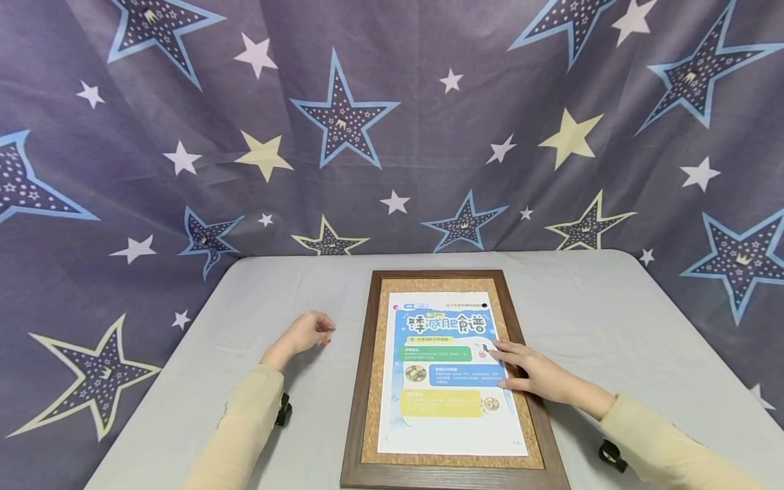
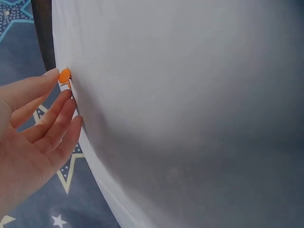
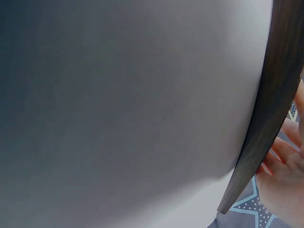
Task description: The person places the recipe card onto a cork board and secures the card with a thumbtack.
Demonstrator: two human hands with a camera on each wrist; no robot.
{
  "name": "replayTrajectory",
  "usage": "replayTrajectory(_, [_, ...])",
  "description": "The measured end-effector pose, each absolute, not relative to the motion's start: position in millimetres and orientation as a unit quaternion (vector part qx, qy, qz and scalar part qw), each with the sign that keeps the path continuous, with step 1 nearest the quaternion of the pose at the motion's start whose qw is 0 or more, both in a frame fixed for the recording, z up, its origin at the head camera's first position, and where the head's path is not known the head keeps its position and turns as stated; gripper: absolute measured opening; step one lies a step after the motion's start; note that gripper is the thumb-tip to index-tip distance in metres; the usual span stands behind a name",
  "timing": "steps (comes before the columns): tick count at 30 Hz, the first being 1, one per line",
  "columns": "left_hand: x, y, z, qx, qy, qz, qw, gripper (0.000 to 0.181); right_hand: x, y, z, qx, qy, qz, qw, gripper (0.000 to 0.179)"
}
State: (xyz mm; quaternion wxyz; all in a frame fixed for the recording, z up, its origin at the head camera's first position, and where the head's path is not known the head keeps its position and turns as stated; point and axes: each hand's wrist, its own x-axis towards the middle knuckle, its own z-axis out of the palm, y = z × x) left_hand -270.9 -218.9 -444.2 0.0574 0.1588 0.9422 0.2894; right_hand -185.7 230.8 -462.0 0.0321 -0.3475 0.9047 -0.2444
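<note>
My left hand (image 1: 308, 332), over the table left of the board, pinches a small orange pushpin (image 2: 65, 77) at its fingertips; the pin's round head shows in the left wrist view. My right hand (image 1: 539, 373) reaches over the right side of a cork board (image 1: 453, 463) with a brown wooden frame. Its spread fingers rest on a printed poster (image 1: 453, 435) that lies on the cork. A pink pushpin (image 1: 395, 307) is at the poster's upper left corner, and a black pushpin (image 1: 484, 305) at the upper right. In the right wrist view the frame's edge partly hides that hand.
The board lies on a table with a light grey cloth (image 1: 294, 422). Behind and beside it hangs a dark star-patterned curtain (image 1: 416, 136). Black straps (image 1: 283, 410) sit at both wrists, over beige sleeves (image 1: 245, 415).
</note>
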Motion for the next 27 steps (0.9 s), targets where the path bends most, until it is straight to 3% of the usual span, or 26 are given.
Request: replayTrajectory(27, [-272.7,-216.8,-447.8,0.138,0.944,0.293,0.066,0.006,-185.1,230.5,-462.4,-0.356,0.901,-0.246,0.018,0.058])
